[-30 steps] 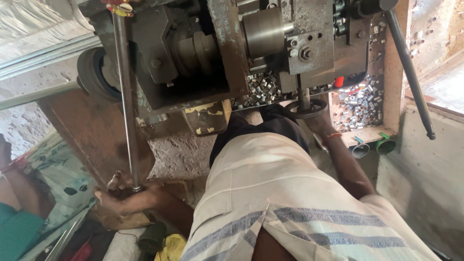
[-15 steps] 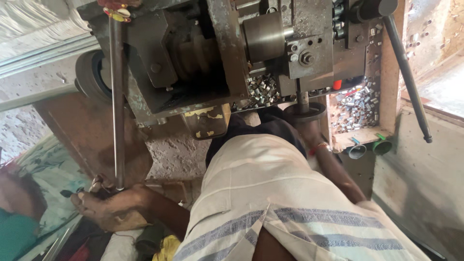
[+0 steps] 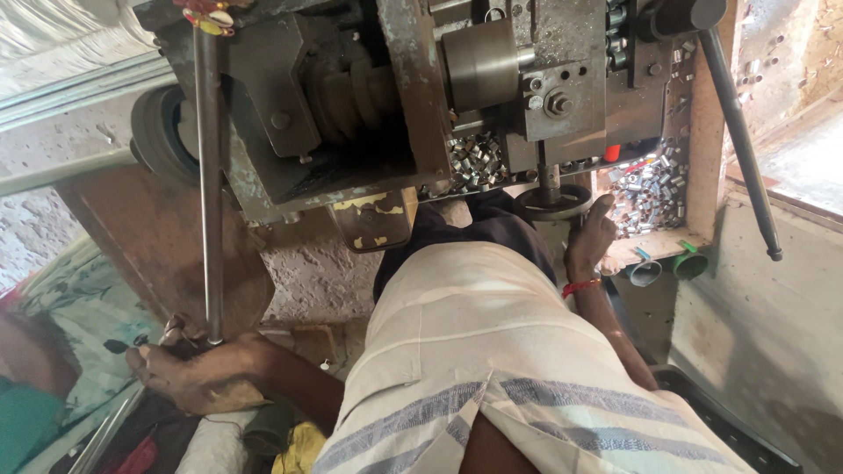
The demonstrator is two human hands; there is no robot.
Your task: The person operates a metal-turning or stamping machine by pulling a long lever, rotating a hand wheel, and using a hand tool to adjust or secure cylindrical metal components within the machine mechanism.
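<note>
a person in a pale striped shirt leans over an old, oil-dark lathe-like machine [image 3: 369, 96] in a small workshop, both hands at work. the left hand [image 3: 198, 373] is down low beside the knee, fingers curled closed around the lower end of a long steel rod [image 3: 209, 175] that runs straight up along the machine's left side to a point near its top edge. the right hand [image 3: 590, 237], a red thread at the wrist, rests on the rim of a small dark handwheel [image 3: 553, 202] under the tool block; its fingers lie loosely bent over the rim rather than clenched, and how firmly they grip cannot be told from here. behind the wheel a wooden tray [image 3: 694, 158] holds a heap of small cut metal sleeves [image 3: 654, 189], shiny and loose, with more lying under the spindle. a long black lever [image 3: 738, 132] slants down at the far right, untouched.

judging by the pose, the work in hand is steadying the bar while working the wheel. done well, that would mean keeping the rod straight and seated in its guide, holding it near the end without twisting, and turning the wheel in small even moves, fingers clear of the spindle and the sharp offcuts.
</note>
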